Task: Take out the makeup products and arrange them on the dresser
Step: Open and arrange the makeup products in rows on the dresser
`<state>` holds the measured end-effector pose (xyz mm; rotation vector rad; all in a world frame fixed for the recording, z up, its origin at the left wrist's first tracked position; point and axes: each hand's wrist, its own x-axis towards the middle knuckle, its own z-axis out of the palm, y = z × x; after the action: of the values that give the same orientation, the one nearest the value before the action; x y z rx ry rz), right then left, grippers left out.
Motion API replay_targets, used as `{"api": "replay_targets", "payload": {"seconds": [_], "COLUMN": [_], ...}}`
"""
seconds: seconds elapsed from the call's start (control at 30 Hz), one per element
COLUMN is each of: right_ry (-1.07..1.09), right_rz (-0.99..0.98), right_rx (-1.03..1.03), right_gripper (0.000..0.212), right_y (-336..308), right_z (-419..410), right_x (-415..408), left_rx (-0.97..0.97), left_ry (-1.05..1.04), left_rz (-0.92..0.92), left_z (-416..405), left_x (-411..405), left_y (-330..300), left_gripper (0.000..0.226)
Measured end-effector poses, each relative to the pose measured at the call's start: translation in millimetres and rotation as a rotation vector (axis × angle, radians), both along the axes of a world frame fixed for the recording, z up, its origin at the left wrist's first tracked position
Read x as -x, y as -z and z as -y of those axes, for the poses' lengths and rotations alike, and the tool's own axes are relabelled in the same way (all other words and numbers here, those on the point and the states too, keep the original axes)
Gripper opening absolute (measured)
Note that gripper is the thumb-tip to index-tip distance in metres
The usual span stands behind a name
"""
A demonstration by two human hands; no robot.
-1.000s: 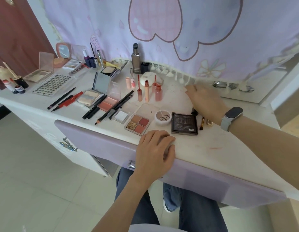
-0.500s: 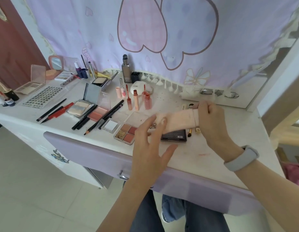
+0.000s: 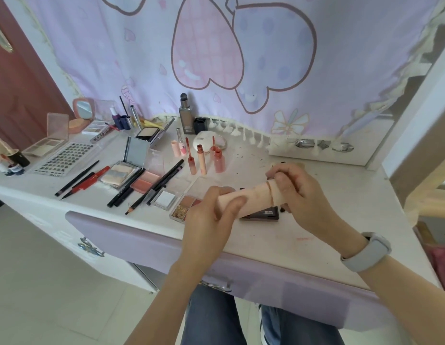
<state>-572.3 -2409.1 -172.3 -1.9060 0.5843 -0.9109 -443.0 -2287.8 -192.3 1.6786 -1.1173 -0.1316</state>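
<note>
Writing: none can be read at this size.
Left hand (image 3: 211, 212): fingers and thumb curled round one end of the peach roll (image 3: 254, 199).
Right hand (image 3: 295, 188): grips the other end.
Roll: held above the bench (image 3: 278, 235), over the dark palette (image 3: 263, 212).

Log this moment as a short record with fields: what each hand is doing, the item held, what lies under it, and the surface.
left hand: left hand grips the near end of the pink roll, fingers curled round it
right hand: right hand grips the far end, by its band
item held: pink roll, lying roughly level, lifted above the dresser
beneath it: dark palette and four-pan eyeshadow palette, both partly hidden
surface: white dresser, stained, with makeup laid out across its left half
wrist: grey watch on the right wrist
</note>
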Motion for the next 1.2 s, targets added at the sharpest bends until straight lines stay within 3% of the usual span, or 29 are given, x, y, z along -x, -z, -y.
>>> {"api": "replay_targets", "payload": {"seconds": [0.1, 0.23, 0.37, 0.47, 0.57, 0.67, 0.73, 1.03, 1.2], "right_ry": [-0.138, -0.181, -0.079, -0.054, 0.050, 0.191, 0.236, 0.333, 0.304], "right_rz": [-0.027, 0.181, -0.018, -0.027, 0.054, 0.109, 0.126, 0.039, -0.053], "right_rx": [-0.157, -0.513, -0.311, -0.271, -0.304, -0.315, -0.325, -0.244, -0.241], "right_gripper": [0.024, 0.020, 0.019, 0.028, 0.030, 0.033, 0.034, 0.018, 0.028], "right_y": [-2, -7, -4, -4, -2, 5, 11, 15, 17], "right_z": [6, 9, 11, 17, 31, 46, 54, 83, 87], "right_x": [6, 4, 0, 4, 7, 4, 1, 0, -4], "left_rx": [-0.026, -0.053, -0.115, -0.135, -0.116, -0.153, -0.189, -0.258, -0.382], "left_ry": [-0.009, 0.029, 0.062, 0.050, 0.030, 0.137, 0.167, 0.001, -0.040], "left_rz": [-0.137, -0.290, -0.289, -0.361, -0.568, -0.826, -0.904, -0.836, -0.692], "left_z": [3, 7, 11, 16, 22, 36, 49, 116, 136], "left_x": [-5, -3, -4, -8, -15, -17, -16, -11, -11], "left_y": [-5, -6, -8, -13, -19, -27, -31, -42, -29], "left_gripper": [0.027, 0.023, 0.026, 0.030, 0.029, 0.023, 0.027, 0.050, 0.052]}}
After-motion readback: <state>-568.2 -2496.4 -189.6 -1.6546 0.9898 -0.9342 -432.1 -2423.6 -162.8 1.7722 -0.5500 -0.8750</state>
